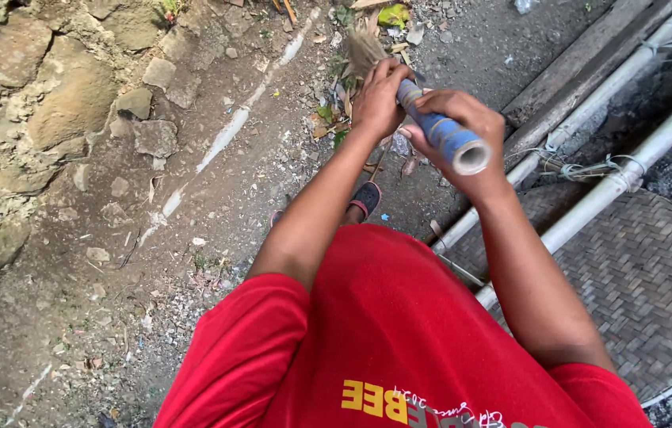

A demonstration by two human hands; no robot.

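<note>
I look down over my red shirt at a dirt path. Both hands grip a broom with a blue handle (445,135) that points up toward the camera. My right hand (463,119) holds the handle near its open top end. My left hand (379,95) holds it lower down, close to the straw bristles (362,49). The bristles rest on a small pile of dry leaves and litter (336,119). One dark sandal (366,198) shows beneath my arms.
A rough stone wall (27,103) lines the left side. Loose stones (154,135) lie beside it. White pipes (621,178) and a wooden plank (582,67) run diagonally on the right. A round woven bamboo tray (645,277) lies under the pipes.
</note>
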